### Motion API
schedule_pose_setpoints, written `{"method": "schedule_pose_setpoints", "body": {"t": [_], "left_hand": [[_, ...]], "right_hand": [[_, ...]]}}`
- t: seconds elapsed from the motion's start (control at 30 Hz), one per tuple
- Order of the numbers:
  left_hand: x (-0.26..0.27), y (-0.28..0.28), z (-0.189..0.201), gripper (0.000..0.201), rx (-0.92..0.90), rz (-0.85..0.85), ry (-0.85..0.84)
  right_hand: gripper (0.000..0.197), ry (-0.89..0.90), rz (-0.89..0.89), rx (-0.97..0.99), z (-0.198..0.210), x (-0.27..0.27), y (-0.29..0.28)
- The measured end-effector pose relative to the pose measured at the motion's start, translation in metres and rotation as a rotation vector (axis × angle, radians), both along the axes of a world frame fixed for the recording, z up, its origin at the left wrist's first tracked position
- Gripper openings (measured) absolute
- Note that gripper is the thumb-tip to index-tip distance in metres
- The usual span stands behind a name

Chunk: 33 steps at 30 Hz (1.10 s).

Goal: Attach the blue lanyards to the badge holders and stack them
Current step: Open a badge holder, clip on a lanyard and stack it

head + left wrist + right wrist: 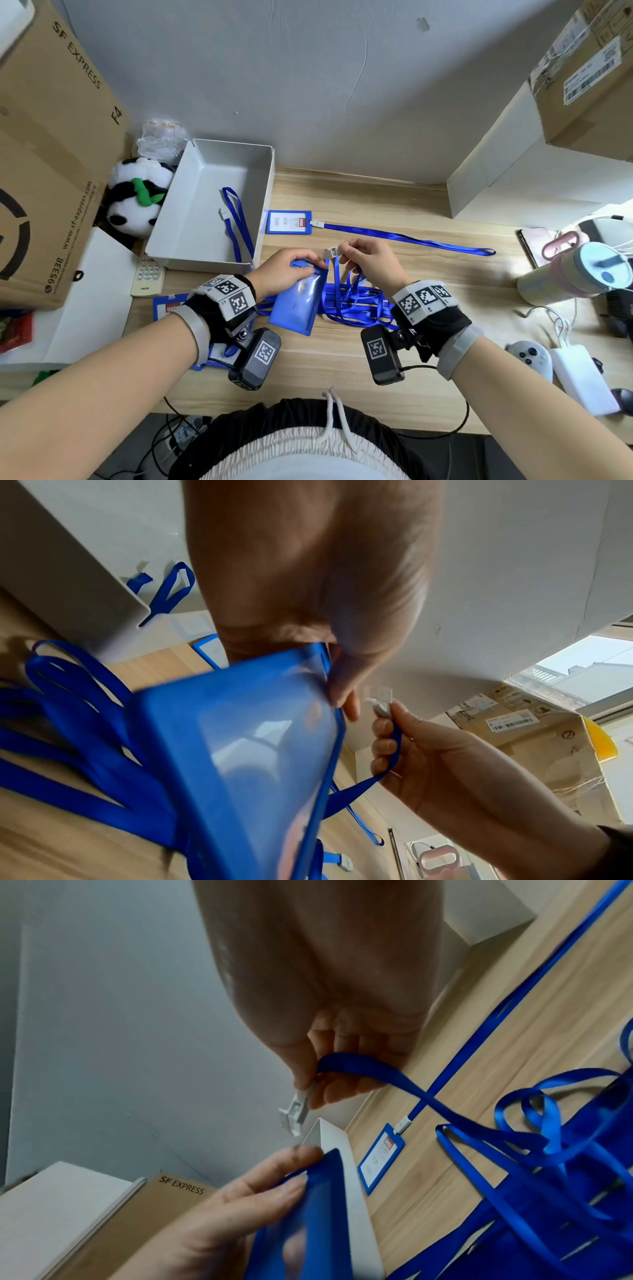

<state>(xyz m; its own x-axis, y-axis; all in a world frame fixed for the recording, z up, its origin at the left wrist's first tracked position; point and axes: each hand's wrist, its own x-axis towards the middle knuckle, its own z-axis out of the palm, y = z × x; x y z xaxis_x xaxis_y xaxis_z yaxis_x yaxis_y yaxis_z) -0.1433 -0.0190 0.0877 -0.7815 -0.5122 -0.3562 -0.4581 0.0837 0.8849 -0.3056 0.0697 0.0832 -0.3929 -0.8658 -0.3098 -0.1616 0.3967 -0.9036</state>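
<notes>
My left hand (289,269) grips the top of a blue badge holder (297,301) (253,753) (304,1221), lifted and tilted above the desk. My right hand (368,262) pinches the white clip (330,253) (378,706) (296,1115) of a blue lanyard (337,274) (411,1091), held just right of the holder's top edge, a small gap apart. A tangle of blue lanyards (356,305) (78,731) (555,1177) lies beneath both hands. A finished badge holder with lanyard (289,222) (380,1158) lies flat farther back.
A grey tray (202,171) at the back left holds one lanyard (236,226). Another badge holder (168,306) lies under my left wrist. Cardboard boxes (51,171), a plush panda (137,198) and a remote (147,277) crowd the left; a bottle (579,274), controller (531,356) and white boxes (534,171) stand on the right.
</notes>
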Motion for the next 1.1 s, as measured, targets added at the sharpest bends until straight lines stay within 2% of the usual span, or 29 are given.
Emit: {"method": "schedule_pose_setpoints", "body": {"t": [0.2, 0.47, 0.6, 0.63, 0.7, 0.77, 0.87, 1.0, 1.03, 1.1], "left_hand": [[-0.005, 0.004, 0.006, 0.01, 0.121, 0.085, 0.004], [-0.007, 0.006, 0.004, 0.022, 0.077, 0.132, 0.043], [-0.005, 0.004, 0.001, 0.018, 0.0, 0.168, 0.053], [-0.004, 0.002, 0.0, 0.018, -0.02, 0.207, 0.067], [-0.002, -0.003, -0.003, 0.02, -0.058, 0.286, 0.095], [0.003, -0.007, -0.007, 0.021, -0.114, 0.346, 0.095], [0.013, -0.013, -0.012, 0.021, -0.144, 0.427, 0.071], [0.027, -0.016, -0.022, 0.021, -0.105, 0.536, 0.008], [0.03, -0.016, -0.024, 0.02, -0.083, 0.554, -0.008], [0.037, -0.015, -0.028, 0.02, -0.041, 0.557, -0.042]], "right_hand": [[0.017, -0.017, 0.07, 0.004, -0.003, 0.002, -0.001], [0.023, 0.053, 0.149, -0.008, 0.001, 0.006, -0.001], [0.006, 0.001, 0.197, 0.028, 0.009, 0.007, 0.004], [0.017, 0.018, 0.219, 0.086, 0.009, 0.004, 0.005], [0.034, 0.175, 0.286, 0.327, 0.006, -0.005, 0.007], [0.034, 0.38, 0.306, 0.517, 0.004, -0.014, 0.011], [0.019, 0.599, 0.172, 0.535, 0.005, -0.028, 0.015], [0.023, 0.858, 0.098, 0.518, 0.009, -0.045, 0.014], [0.023, 0.885, 0.085, 0.504, 0.014, -0.047, 0.013], [0.023, 0.81, 0.062, 0.475, 0.029, -0.048, 0.008]]}}
